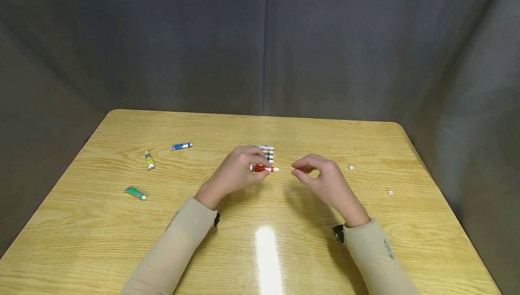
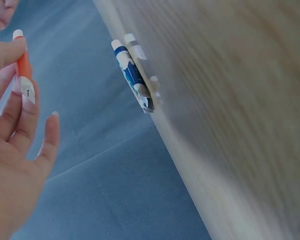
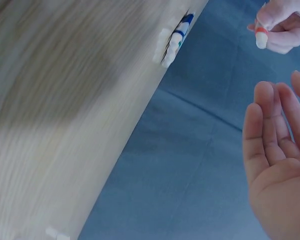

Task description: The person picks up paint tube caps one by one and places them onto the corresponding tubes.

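Note:
My left hand pinches a red paint tube between thumb and fingers, above the table. Its white-capped end points to the right, and in the left wrist view the tube looks orange-red with a white label end. My right hand is raised a short way to the right of that cap, thumb and fingertips drawn near each other, with nothing visible between them. In the right wrist view the fingers of this hand are nearly straight. Behind the left hand lies a row of several paint tubes, partly hidden by it.
Left on the wooden table lie a blue tube, a yellow-green tube and a green tube, apart from each other. Two small white pieces lie right of my right hand. A dark grey curtain surrounds the table.

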`<state>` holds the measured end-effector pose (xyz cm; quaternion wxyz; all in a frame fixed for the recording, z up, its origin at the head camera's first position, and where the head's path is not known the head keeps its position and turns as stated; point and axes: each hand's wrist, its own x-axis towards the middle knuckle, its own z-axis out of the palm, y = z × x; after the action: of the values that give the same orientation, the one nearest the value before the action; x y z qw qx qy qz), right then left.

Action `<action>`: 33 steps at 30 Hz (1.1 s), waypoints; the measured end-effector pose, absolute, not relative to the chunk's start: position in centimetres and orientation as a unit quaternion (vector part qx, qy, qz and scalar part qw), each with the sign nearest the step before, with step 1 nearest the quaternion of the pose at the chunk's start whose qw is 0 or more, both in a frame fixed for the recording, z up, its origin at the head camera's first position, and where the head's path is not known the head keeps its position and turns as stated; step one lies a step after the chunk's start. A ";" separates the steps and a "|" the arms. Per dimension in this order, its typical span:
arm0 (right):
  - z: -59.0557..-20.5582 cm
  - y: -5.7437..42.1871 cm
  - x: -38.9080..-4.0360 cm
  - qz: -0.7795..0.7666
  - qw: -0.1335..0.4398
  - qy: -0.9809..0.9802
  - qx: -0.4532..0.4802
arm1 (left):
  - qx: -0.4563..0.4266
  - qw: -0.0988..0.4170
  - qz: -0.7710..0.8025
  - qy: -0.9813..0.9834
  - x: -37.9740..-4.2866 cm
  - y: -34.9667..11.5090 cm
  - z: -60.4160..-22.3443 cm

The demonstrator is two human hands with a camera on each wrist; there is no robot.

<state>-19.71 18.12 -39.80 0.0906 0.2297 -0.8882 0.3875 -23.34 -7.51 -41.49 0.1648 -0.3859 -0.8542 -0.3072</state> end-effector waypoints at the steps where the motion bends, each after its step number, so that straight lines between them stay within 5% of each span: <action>1: -39.7 18.4 -19.7 0.386 0.095 -0.889 0.230 | -0.384 0.156 -0.309 -0.856 -23.5 -7.5 -41.4; 16: -38.8 23.2 -19.2 0.322 0.122 -0.908 0.237 | -0.337 0.064 -0.288 -0.894 -25.3 -7.5 -40.7; 33: -39.4 27.6 -18.3 0.269 0.109 -0.931 0.223 | -0.334 0.067 -0.201 -0.919 -26.3 -6.3 -41.8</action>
<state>-18.29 27.64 -39.45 0.1086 0.2230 -0.9307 0.2689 -26.31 -6.26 -41.78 0.0667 -0.3338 -0.9186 -0.2007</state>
